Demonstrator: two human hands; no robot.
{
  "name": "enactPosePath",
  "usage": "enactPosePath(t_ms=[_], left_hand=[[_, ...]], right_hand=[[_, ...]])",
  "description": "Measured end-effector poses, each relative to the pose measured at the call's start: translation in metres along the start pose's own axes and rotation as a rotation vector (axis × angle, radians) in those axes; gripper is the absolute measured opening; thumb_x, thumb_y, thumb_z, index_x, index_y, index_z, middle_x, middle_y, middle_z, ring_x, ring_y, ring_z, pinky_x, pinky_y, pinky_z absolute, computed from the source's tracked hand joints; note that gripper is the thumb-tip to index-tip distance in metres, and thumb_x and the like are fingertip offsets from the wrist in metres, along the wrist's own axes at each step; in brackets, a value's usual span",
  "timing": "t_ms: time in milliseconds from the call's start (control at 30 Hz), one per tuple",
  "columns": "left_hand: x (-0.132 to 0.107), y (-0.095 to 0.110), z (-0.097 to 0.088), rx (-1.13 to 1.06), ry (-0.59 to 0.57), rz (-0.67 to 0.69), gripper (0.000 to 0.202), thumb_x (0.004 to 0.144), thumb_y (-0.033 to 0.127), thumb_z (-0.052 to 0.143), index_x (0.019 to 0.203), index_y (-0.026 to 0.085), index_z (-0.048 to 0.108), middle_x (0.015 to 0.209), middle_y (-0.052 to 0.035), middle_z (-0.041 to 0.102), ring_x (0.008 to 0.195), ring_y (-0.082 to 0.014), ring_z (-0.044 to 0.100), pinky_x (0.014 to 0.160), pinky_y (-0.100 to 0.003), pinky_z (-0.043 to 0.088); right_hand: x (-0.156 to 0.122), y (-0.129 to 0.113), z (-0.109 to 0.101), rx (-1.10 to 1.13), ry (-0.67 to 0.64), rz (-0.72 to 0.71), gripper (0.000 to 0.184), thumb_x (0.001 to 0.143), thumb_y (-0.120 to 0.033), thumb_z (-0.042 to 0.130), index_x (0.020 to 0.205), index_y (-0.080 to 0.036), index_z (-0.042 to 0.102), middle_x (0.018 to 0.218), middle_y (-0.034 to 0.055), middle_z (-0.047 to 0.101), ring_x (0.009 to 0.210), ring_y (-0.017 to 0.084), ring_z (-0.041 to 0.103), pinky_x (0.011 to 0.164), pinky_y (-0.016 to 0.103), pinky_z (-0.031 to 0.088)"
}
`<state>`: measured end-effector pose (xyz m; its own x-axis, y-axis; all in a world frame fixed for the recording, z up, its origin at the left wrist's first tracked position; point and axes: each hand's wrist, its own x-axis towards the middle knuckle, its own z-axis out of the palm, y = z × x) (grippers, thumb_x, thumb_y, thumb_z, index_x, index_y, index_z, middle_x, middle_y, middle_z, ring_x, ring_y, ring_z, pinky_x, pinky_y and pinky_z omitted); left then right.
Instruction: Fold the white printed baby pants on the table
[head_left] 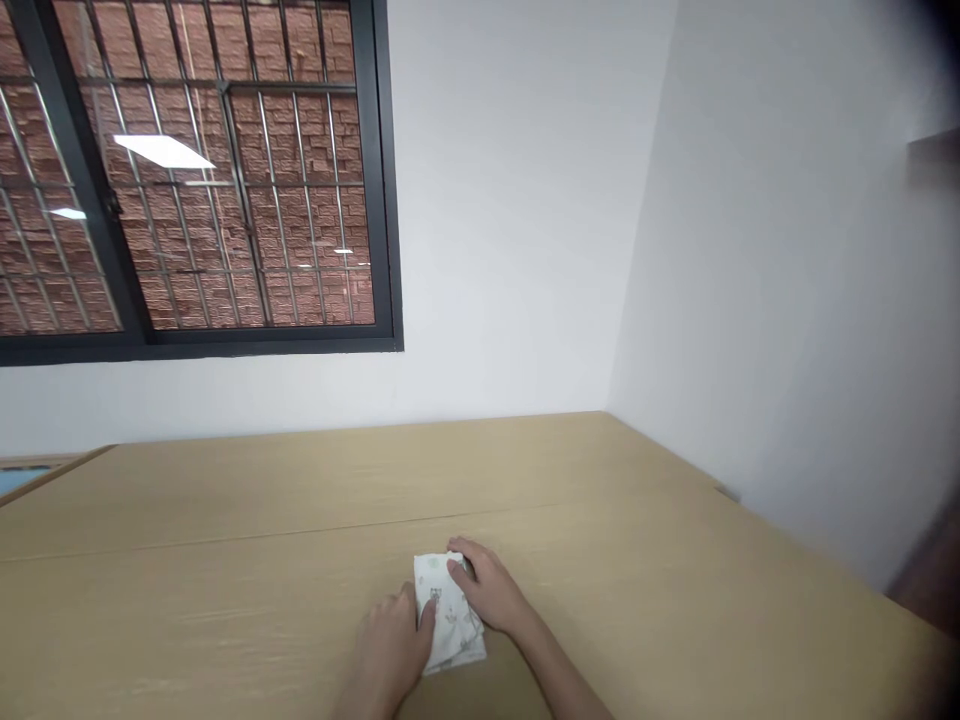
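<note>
A folded white cloth [448,608] with small grey and green prints is between my hands, low in the middle of the view. Its layers are uneven along the lower right edge. My left hand [394,640] grips its left side, thumb on the printed face and fingers curled at the edge. At the upper right corner my right hand [487,585] pinches it, the thumb on top and the fingers partly hidden behind. I cannot tell whether the cloth touches the table below.
A wide light-wood table [247,610] with a seam across it runs back to a white wall [510,250]. A dark-framed window [386,200] with metal bars is at the upper left. A second wall stands along the right. Something light blue [11,480] shows beyond the table's left edge.
</note>
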<state>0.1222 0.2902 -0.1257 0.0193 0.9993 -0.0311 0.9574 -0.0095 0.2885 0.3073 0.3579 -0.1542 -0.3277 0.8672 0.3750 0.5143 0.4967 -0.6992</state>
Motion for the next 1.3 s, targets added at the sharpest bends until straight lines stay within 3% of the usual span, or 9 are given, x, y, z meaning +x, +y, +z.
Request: enactPosePath(t_ms=[500,767,1000,1300], left_hand=[[0.0000,-0.0009,0.0010,0.004,-0.016,-0.006,0.038,0.101,0.042,0.035,0.105,0.017,0.064,0.102,-0.0164,0.073,0.098,-0.0339,0.069,0.079,-0.041,0.048],[-0.0013,-0.0006,0.0010,-0.002,-0.020,-0.005,0.039,0.101,0.042,0.035,0.106,0.016,0.064,0.104,-0.0170,0.073,0.099,-0.0367,0.069,0.081,-0.046,0.050],[-0.0004,-0.0007,-0.0008,0.001,-0.022,-0.001,0.039,0.101,0.041,0.035,0.107,0.015,0.064,0.103,-0.0174,0.073,0.099,-0.0366,0.068,0.081,-0.046,0.049],[-0.0017,0.0025,-0.0042,-0.011,-0.061,-0.035,0.042,0.101,0.043,0.035,0.111,0.014,0.064,0.108,-0.0186,0.071,0.103,-0.0325,0.067,0.086,-0.041,0.046]], right_hand=[[0.0009,-0.0016,-0.0002,-0.002,-0.007,-0.007,0.032,0.097,-0.035,0.048,0.116,-0.020,0.068,0.122,0.0103,0.069,0.115,0.025,0.062,0.103,0.038,0.044],[0.0007,-0.0007,-0.0006,0.011,-0.005,0.010,0.034,0.097,-0.037,0.049,0.119,-0.019,0.067,0.126,0.0117,0.068,0.119,0.027,0.061,0.105,0.040,0.043],[0.0008,-0.0067,-0.0030,0.028,-0.010,-0.015,0.031,0.097,-0.036,0.048,0.115,-0.019,0.067,0.118,0.0106,0.070,0.111,0.025,0.063,0.099,0.037,0.045],[0.0014,-0.0025,-0.0009,0.022,-0.007,-0.010,0.032,0.098,-0.036,0.048,0.117,-0.019,0.067,0.121,0.0110,0.069,0.114,0.026,0.062,0.102,0.039,0.045]])
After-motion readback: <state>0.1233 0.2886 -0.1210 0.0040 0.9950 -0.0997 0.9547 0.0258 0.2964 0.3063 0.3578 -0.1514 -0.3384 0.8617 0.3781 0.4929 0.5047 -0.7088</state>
